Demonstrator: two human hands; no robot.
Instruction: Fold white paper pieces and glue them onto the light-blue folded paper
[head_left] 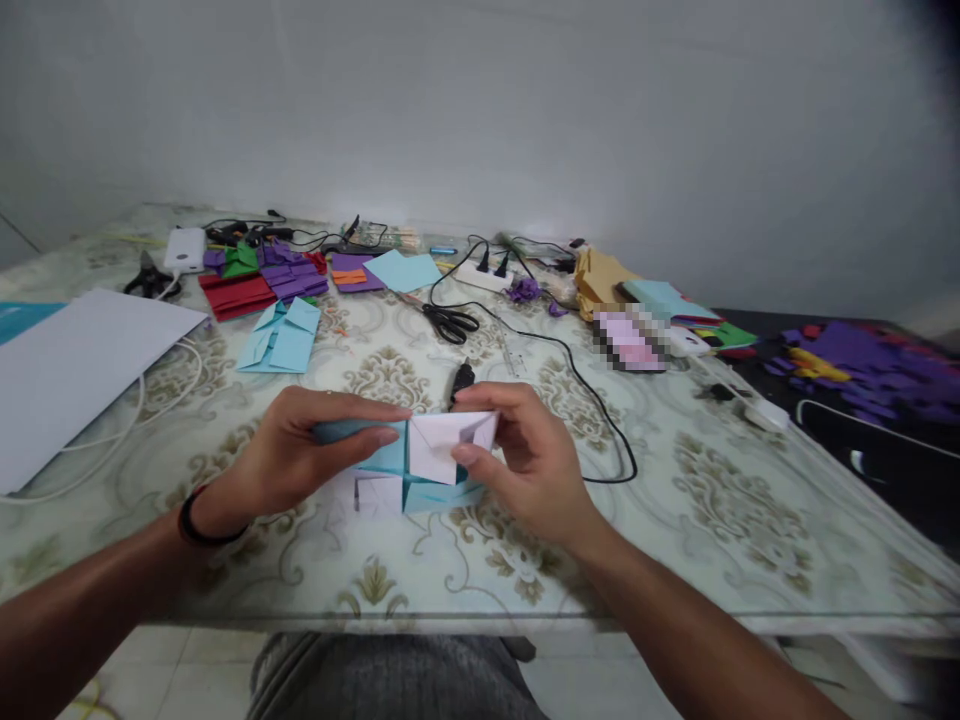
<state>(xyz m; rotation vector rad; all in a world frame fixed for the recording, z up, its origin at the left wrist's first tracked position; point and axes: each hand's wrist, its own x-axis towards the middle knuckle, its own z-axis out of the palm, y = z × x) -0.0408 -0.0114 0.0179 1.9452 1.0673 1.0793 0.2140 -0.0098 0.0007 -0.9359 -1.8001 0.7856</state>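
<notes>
Left hand [307,450] and right hand [521,455], thumbs and fingers clamped on opposite ends of the blue-and-white folded paper [431,450], held above the near middle of the patterned table [675,560]. Beyond: black-handled scissors [450,322]; left, folded light-blue paper [281,337]; behind, power strip [484,276] with two black plugs [493,264] in its sockets.
</notes>
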